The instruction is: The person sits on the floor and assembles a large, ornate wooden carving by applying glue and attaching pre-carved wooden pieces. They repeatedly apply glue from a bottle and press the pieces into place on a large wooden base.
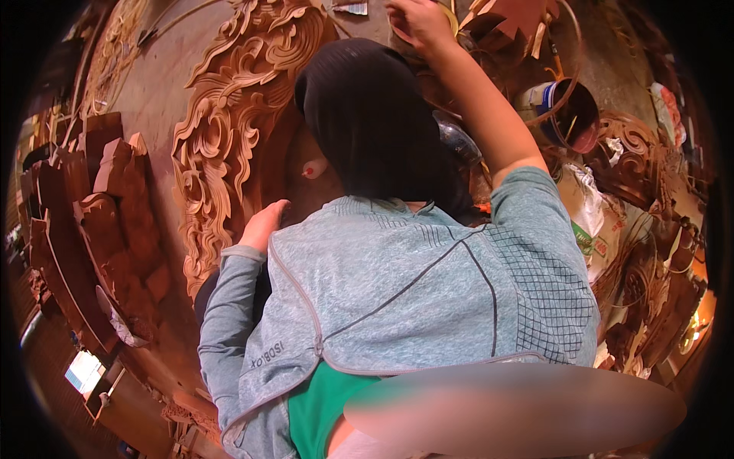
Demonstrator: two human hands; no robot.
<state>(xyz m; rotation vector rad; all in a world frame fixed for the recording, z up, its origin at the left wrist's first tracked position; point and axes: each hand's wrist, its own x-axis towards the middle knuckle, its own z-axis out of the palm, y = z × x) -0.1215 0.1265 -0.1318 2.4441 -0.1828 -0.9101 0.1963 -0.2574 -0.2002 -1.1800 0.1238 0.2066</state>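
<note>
My right hand (pixel 419 24) is stretched far forward to the top edge, fingers curled together beside a round yellow-rimmed container (pixel 453 17). What the fingers hold, if anything, cannot be made out. My left hand (pixel 265 225) is low on the left, next to a carved wooden panel (pixel 222 145) with deep scroll and leaf relief; its fingers are mostly hidden. A rounded shape covered in black cloth (pixel 367 115) blocks the middle of the view. Just left of it, a small white and red object (pixel 313 168) lies on a reddish-brown surface.
Stacked dark wood pieces (pixel 115 222) line the left side. To the right stand a bucket (pixel 573 115) with a blue-and-white label, another carved piece (pixel 627 141) and crumpled white plastic (pixel 587 187). A cable or hose (pixel 575 46) curves beside the bucket.
</note>
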